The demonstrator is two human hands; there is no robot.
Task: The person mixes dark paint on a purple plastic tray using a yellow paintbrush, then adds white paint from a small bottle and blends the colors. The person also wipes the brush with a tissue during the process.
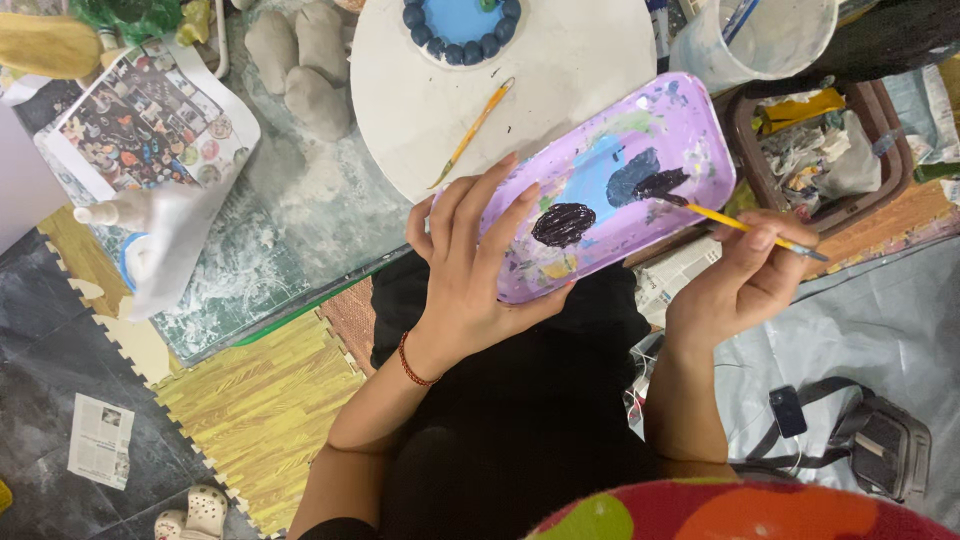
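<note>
Purple tray [690,130], paint-smeared, tilted above the lap, beside the round white worktop [560,70]. Left hand [470,270] grips its lower edge, fingers spread. Right hand [745,275] pinches a yellow brush [745,226], bristles touching dark paint.

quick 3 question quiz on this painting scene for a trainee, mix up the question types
1. True or false: the left hand holds the purple tray used as a palette.
2. Multiple choice: the tip of the paintbrush in the right hand touches A) the light blue paint, B) the dark paint patch, C) the clear plastic cup.
3. Where does the second brush lie?

Key
1. True: fingers over its near end, thumb beneath.
2. B.
3. On the round white board, unheld, below the blue ringed piece.
</note>
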